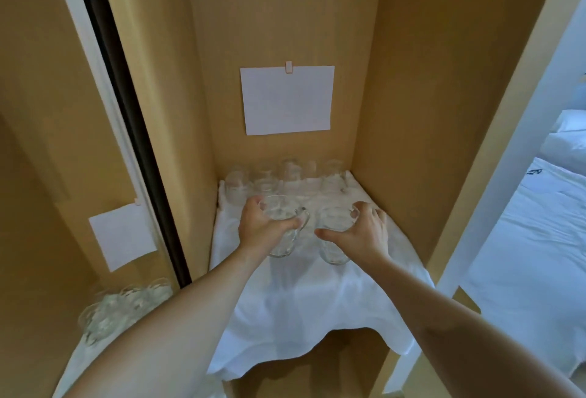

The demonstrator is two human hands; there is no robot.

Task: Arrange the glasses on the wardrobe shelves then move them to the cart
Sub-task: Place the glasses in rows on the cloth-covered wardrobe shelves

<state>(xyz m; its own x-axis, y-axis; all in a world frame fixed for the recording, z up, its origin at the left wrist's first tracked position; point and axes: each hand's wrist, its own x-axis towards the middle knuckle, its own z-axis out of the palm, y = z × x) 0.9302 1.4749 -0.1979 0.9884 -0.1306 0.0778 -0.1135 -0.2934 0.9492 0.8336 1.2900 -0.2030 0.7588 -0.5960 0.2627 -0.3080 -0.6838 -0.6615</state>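
Note:
Two clear glass mugs stand side by side on the white cloth (295,299) that covers the wardrobe shelf. My left hand (260,226) grips the left glass mug (283,239) around its upper part, its handle pointing right. My right hand (364,232) grips the right glass mug (334,239) the same way, thumb on the near side. Behind them, several more clear glasses (285,178) stand in a row against the shelf's back wall.
A white paper sheet (287,99) is clipped to the wardrobe's back wall. A mirrored sliding door (73,175) on the left reflects the glasses and paper. The wooden side wall (412,143) closes the shelf on the right. A white bed (539,239) lies beyond.

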